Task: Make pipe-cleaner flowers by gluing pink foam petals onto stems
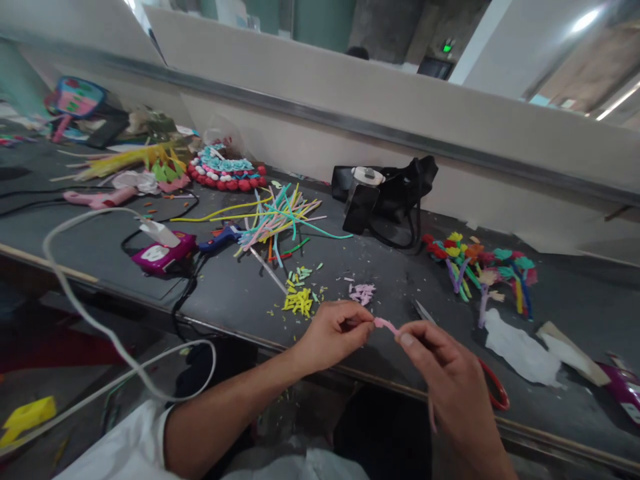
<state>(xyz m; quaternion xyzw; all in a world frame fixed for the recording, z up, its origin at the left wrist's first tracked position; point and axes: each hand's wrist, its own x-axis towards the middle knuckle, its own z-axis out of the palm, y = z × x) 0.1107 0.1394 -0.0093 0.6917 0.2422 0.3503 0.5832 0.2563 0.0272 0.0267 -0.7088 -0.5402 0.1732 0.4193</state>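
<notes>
A slender, bendy pink strip [386,324] shows pale above a plain dark-grey tabletop [235,293]. Of the little cut snippets, one heap [299,303] is bright yellow, one scatter [301,274] light green, one pile [362,294] lilac. The bundle of long, thin stems [280,217] mixes yellow, turquoise, pink and pale blue. The boxy magenta plastic socket block [160,257] has a white face; the looped scissor handle [504,399] is red.

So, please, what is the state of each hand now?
Left hand: closed, pinching a pink strip.
Right hand: closed, pinching the same pink strip.
</notes>
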